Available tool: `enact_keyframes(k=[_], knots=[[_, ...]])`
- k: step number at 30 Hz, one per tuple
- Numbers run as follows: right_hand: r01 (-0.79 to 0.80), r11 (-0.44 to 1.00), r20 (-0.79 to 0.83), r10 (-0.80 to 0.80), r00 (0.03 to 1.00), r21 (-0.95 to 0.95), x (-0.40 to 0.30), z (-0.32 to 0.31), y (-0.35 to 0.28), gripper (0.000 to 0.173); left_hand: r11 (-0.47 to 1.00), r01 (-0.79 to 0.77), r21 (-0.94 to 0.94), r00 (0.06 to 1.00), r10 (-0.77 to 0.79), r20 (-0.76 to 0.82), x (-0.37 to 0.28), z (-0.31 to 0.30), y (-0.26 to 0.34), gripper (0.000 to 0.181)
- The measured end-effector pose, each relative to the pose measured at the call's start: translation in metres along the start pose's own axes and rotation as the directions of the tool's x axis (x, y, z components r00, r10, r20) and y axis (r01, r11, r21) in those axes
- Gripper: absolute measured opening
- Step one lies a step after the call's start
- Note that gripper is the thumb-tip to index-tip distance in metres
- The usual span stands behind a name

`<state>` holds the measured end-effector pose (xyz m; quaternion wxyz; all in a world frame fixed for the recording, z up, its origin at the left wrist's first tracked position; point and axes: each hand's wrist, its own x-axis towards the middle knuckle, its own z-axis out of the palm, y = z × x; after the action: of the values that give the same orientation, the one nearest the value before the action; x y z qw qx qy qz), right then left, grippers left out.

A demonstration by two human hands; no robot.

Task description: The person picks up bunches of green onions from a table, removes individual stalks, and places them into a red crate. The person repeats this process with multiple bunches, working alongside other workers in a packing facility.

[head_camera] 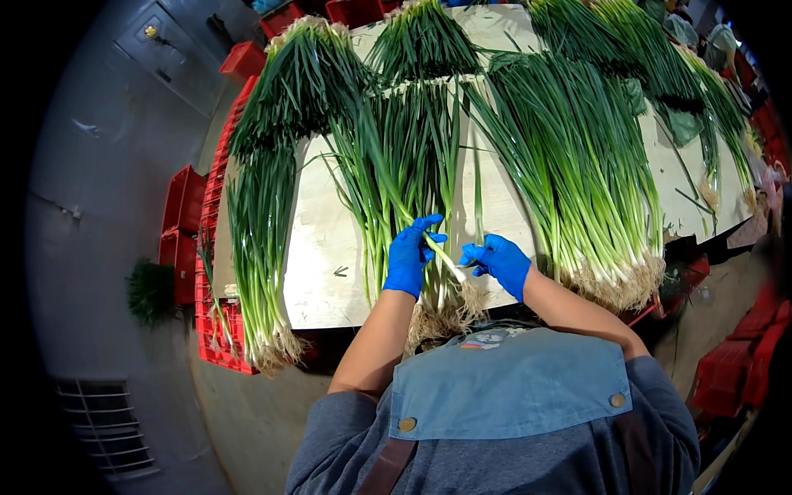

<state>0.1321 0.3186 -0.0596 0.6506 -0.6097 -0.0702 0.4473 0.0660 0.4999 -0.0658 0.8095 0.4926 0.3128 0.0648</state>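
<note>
My left hand [407, 257], in a blue glove, grips a green onion [442, 255] near its pale lower stem. The roots of that onion point toward me, and its leaves run up and away to the left. Just right of it, my right hand [500, 261], also gloved in blue, has its fingers pinched together at the lower end of a narrow green leaf [478, 192]. That leaf stretches away from me over the pale board [322, 247]. Beneath my left hand lies a loose pile of green onions [408, 148], with roots [433, 325] at the near edge.
A thick pile of green onions [575, 179] lies to the right, and a narrower one [263, 247] to the left. More bundles [424, 43] rest at the far side. Red plastic crates [182, 223] stand along the left; others [733, 371] are at lower right.
</note>
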Motion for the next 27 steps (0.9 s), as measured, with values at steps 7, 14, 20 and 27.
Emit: enact_keyframes(k=[7,14,20,27], knots=[[0.146,0.989,0.104,-0.143,0.984,-0.019,-0.058,-0.058,0.015,0.013,0.983,-0.059,-0.175,0.984,0.029,-0.173,0.018,-0.011,-0.004,0.025],[-0.265,0.871,-0.057,0.266,0.962,-0.414,-0.190,-0.200,0.072,0.019,0.942,0.026,0.336,0.997,0.002,-0.081,0.010,-0.034,0.009,0.024],[-0.551,-0.220,-0.420,0.867,0.267,-0.805,-0.338,-0.322,0.247,0.043,0.143,-0.003,0.990,0.999,0.040,-0.003,0.019,-0.042,-0.017,0.041],[-0.659,-0.413,-0.695,0.679,0.237,-0.628,-0.392,-0.369,0.263,0.042,-0.067,-0.212,0.975,0.977,-0.010,0.212,-0.009,-0.015,-0.027,0.044]])
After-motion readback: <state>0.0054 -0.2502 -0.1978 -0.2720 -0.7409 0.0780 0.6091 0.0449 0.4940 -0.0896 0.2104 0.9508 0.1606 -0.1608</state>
